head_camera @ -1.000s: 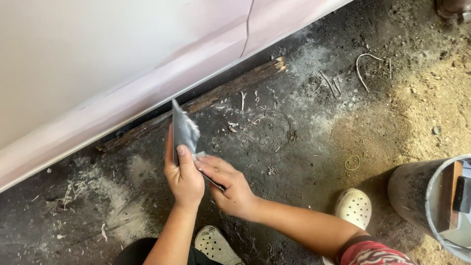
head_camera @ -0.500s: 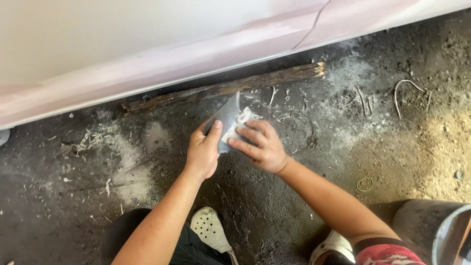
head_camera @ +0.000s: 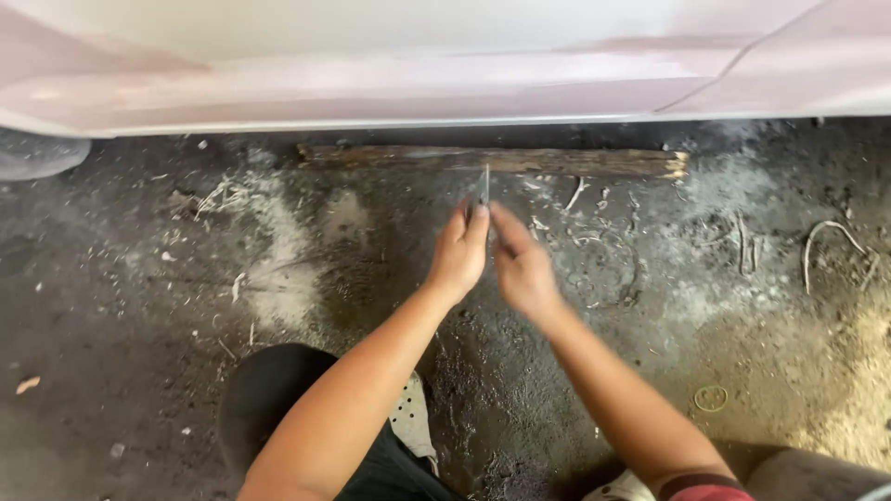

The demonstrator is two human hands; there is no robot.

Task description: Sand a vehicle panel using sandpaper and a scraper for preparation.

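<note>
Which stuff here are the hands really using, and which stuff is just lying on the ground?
In use:
- left hand and right hand, pinching something together
- thin grey sheet, seen edge-on between the fingertips

Just lying about:
- wooden stick beside the pale panel
- bent wire on the right
- small ring
- scattered shavings on the dirty floor

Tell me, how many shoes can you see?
2. One pale shoe with holes lies under the left forearm near the bottom middle. The other shoe peeks in at the bottom edge under the right arm, mostly cut off.
</note>
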